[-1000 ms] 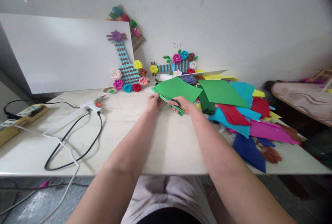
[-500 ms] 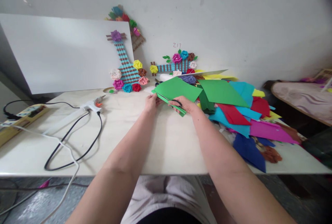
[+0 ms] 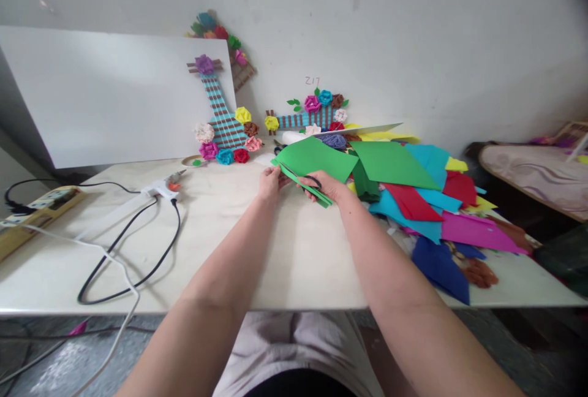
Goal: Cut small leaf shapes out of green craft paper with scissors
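Note:
In the head view, my right hand (image 3: 324,186) is closed around the black handles of a pair of scissors (image 3: 313,181), whose blades point left along the near edge of a green sheet (image 3: 319,160). A narrow green strip (image 3: 325,200) hangs along that edge, under the scissors. My left hand (image 3: 272,180) pinches the sheet's left corner, near the blade tips. The material looks like craft paper or thin foam; I cannot tell which. Another green sheet (image 3: 395,164) lies just right of the one being held.
Coloured sheets and scraps (image 3: 478,231) pile up on the right of the white table (image 3: 220,262). A glue gun (image 3: 163,187) with its cord and a power strip (image 3: 39,213) lie on the left. Flower-decorated guitar shapes (image 3: 225,121) lean at the back beside a white board (image 3: 114,97).
Both hands and the green sheet stay almost in place. The strip's near end has shifted slightly to the right, and the view has moved a little.

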`<state>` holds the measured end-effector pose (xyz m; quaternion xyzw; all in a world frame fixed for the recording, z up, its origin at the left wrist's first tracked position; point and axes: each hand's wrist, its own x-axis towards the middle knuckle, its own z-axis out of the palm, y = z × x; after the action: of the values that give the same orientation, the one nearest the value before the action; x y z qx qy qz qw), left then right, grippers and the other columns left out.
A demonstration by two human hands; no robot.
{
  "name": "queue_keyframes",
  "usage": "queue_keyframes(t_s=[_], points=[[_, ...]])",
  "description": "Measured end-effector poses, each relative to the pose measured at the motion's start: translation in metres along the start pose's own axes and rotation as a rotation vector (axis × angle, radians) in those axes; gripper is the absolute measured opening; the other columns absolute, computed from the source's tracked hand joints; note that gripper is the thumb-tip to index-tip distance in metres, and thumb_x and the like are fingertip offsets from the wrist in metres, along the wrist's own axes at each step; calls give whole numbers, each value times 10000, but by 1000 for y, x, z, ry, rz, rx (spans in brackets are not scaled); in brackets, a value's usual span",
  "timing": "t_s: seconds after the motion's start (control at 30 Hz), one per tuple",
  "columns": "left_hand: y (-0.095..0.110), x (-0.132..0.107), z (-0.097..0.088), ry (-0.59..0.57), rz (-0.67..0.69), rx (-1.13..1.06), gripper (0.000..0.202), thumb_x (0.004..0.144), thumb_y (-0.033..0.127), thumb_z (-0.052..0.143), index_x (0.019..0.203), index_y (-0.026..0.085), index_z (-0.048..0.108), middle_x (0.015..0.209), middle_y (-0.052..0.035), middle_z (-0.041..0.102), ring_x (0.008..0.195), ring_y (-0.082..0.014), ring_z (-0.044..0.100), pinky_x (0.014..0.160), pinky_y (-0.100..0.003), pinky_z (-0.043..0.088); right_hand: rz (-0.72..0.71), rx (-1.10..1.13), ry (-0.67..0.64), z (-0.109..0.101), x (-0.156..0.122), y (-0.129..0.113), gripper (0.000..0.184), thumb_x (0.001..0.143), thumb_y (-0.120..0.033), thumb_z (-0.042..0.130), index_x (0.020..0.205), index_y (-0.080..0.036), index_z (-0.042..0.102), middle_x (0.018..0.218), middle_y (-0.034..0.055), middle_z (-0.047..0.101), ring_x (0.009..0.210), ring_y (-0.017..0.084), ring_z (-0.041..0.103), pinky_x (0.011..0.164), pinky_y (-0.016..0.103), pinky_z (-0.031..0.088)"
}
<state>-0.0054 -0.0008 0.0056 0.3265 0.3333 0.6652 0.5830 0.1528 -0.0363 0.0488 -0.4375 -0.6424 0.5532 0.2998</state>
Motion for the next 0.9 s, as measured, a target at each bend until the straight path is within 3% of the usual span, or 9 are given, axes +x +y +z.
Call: queue_keyframes(t_s=[0.6, 0.9], points=[[3, -3, 2, 44, -5, 3, 162, 808, 208, 551, 706, 156, 436, 550, 21, 545, 545, -109, 588, 772, -362, 505, -15, -18, 38, 4, 0, -2, 181, 800, -263, 617, 737, -97, 581, 429, -22, 530, 319, 64, 452, 309, 156, 371], [3, -1, 1, 38, -3, -18, 250, 763, 277, 631, 696, 162, 419, 547, 25, 547, 525, -96, 577, 717, -316, 518, -15, -28, 64, 4, 2, -1, 181, 771, -257, 646, 719, -93, 592, 417, -29, 515, 312, 53, 430, 301, 150, 344]])
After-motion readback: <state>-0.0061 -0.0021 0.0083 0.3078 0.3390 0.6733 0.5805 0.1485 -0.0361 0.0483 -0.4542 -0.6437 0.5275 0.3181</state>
